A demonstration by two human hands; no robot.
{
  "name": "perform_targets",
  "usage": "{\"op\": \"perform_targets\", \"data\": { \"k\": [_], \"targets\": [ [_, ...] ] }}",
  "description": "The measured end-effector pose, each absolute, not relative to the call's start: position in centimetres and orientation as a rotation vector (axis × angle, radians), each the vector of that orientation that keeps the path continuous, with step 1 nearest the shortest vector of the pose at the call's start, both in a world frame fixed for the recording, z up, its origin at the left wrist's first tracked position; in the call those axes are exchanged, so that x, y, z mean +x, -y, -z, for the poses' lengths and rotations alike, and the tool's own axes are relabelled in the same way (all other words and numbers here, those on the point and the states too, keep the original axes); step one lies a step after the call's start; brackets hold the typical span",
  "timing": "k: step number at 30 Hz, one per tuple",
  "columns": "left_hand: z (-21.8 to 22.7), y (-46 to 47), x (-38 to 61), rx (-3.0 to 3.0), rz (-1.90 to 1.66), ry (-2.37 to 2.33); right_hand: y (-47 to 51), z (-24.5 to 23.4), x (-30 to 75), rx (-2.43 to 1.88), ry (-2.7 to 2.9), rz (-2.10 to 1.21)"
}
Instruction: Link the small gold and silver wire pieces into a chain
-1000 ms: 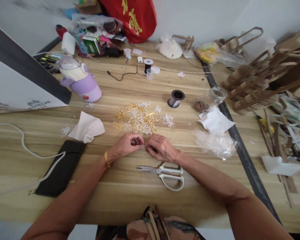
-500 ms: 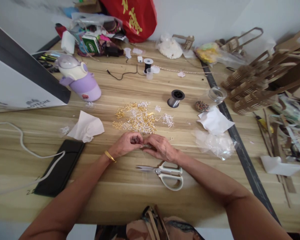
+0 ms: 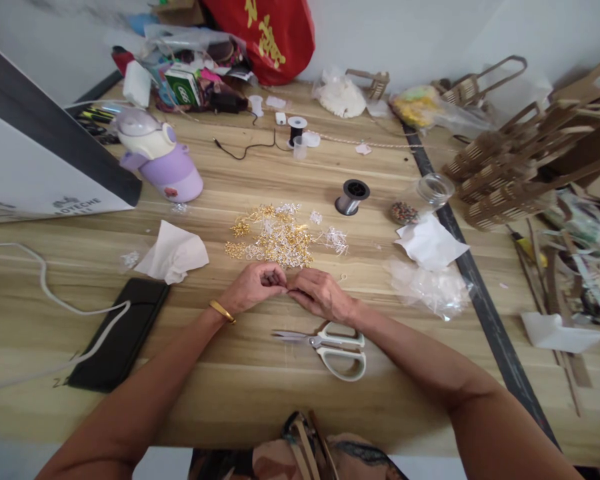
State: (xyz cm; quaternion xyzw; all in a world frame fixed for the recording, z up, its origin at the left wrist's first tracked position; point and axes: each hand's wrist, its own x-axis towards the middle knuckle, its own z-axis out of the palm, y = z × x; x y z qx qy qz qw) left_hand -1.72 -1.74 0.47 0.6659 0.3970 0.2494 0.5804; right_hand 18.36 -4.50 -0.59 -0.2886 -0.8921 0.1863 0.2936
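Observation:
My left hand (image 3: 258, 285) and my right hand (image 3: 321, 293) meet at their fingertips just in front of a pile of gold and silver jewelry findings (image 3: 285, 240). Both are closed in a pinch, and whatever lies between the fingertips is too small to make out. A gold bangle (image 3: 222, 311) circles the left wrist. Below the right hand lies a pair of scissors (image 3: 325, 343) with pale handles, blades pointing left. One small ring (image 3: 343, 277) rests right of the right hand. Silver pins (image 3: 336, 241) are scattered at the pile's right side.
A wire spool (image 3: 353, 197) stands behind the pile. To the right are a clear jar (image 3: 433, 191) with beads, white paper (image 3: 433, 241) and plastic bags (image 3: 433, 287). At left lie a black case (image 3: 117, 340), a crumpled tissue (image 3: 173, 252) and a purple bottle (image 3: 165, 167).
The right fingers have drawn closer together, and the small dark piece seen between the fingertips is now hidden. Both hands stay in nearly the same place.

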Motion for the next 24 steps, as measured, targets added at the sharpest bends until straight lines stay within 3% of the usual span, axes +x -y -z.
{"op": "perform_targets", "data": {
  "k": [24],
  "targets": [
    [-0.60, 1.68, -1.73, 1.532, -0.599, -0.906, 4.63, 0.65, 18.31, -0.803, 2.358, -0.458]
  ]
}}
